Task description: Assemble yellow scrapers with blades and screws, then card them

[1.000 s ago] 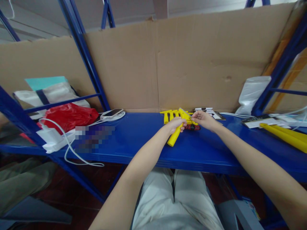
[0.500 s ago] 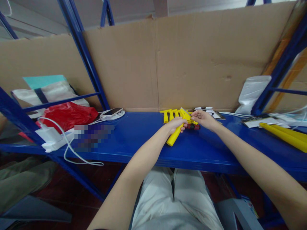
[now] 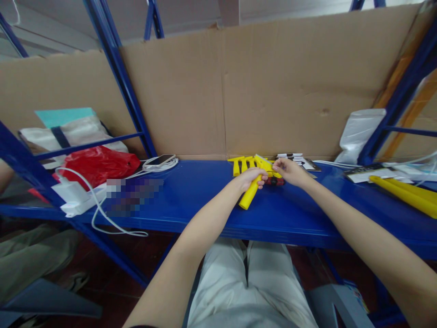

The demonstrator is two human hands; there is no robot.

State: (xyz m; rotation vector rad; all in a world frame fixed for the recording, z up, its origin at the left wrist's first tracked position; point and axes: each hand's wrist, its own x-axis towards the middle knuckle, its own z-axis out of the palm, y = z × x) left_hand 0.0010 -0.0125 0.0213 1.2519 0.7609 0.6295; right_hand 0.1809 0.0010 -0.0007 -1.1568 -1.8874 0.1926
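Observation:
My left hand (image 3: 254,179) is closed around a yellow tool with a thick round handle (image 3: 249,197). The handle's lower end points toward me, and the tool's wider head (image 3: 262,162) with a pale flat edge slants up and away. Beside that head is my right hand (image 3: 288,169), its fingertips pinched together; whatever lies between them is too small to make out. Behind the tool, several yellow pieces with dark parts (image 3: 241,165) lie in a row on the blue table (image 3: 201,191). A red and black object (image 3: 276,181) lies below my right fingers, partly covered.
Black and white packets (image 3: 295,158) lie behind my right hand. At right are a long yellow piece (image 3: 403,193) and a white pouch (image 3: 360,134). Leftward are a phone (image 3: 162,160) on coiled cable, a red bag (image 3: 99,163) and a power strip (image 3: 82,205). Cardboard (image 3: 273,86) stands behind.
The yellow tool and both hands have shifted only slightly. My right fingertips stay pinched beside the tool's head, and my left hand keeps its grip.

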